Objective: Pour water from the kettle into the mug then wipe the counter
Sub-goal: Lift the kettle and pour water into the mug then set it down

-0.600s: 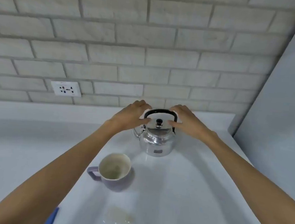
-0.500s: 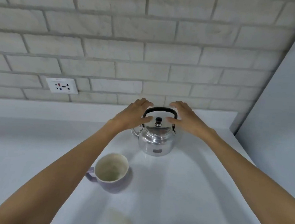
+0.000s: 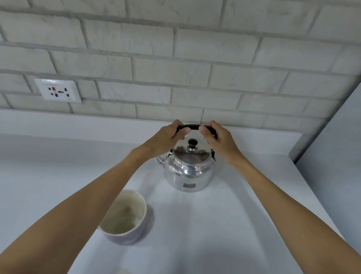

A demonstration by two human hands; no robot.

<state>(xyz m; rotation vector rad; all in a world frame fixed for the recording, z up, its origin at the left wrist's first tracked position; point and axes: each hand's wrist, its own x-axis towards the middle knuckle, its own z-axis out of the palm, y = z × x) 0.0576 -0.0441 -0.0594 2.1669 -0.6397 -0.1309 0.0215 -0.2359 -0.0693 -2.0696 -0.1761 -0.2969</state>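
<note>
Hands curled round kettle handle [image 3: 194,127], left hand [image 3: 170,139] nearer spout [image 3: 160,159], right hand [image 3: 219,141] opposite; steel kettle [image 3: 188,172] upright on counter [image 3: 243,228], mug [image 3: 124,216] near, down-left on spout side

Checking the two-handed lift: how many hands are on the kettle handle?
2. The left hand grips the handle at its left end, the right hand at its right end.
</note>
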